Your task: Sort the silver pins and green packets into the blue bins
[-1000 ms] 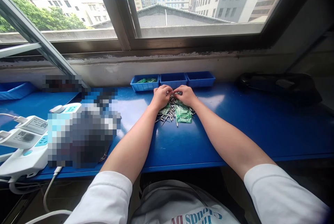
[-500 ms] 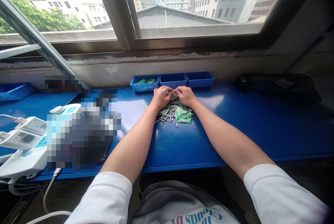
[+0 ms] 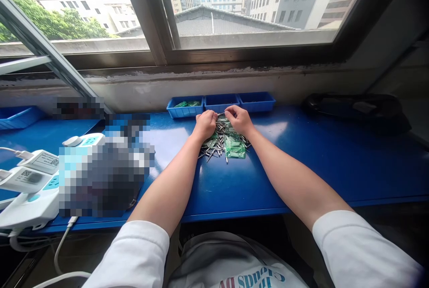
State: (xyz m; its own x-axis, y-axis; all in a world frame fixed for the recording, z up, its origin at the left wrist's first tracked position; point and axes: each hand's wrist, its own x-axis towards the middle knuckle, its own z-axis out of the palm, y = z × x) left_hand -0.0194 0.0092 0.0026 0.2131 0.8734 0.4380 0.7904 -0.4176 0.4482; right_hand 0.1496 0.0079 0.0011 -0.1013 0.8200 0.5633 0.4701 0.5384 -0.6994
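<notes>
A slim metal rod (image 3: 221, 114) shows between my two hands, above the far end of a loose pile. My left hand (image 3: 205, 125) is closed around its left end, fingers curled. At the other end, my right hand (image 3: 239, 120) pinches with thumb and forefinger; its fingertips are small in view. Below both hands lies the pile of short metal rods (image 3: 219, 144), dark and silvery, pointing in all directions. Green pieces in clear plastic bags (image 3: 235, 148) rest on the pile's right side, and more green shows at its left, partly under my left hand.
Three joined blue bins stand behind the pile: the left bin (image 3: 185, 112) holds green packets, the middle (image 3: 221, 100) and right (image 3: 257, 105) hold dark contents. White power strips (image 3: 31, 207) with cables sit left, beside blurred objects. A black bag-like object (image 3: 357, 111) lies right.
My hands have drawn slightly apart, the left one shifting left and the right one opening its curl a little. More of the metal rod shows between them.
</notes>
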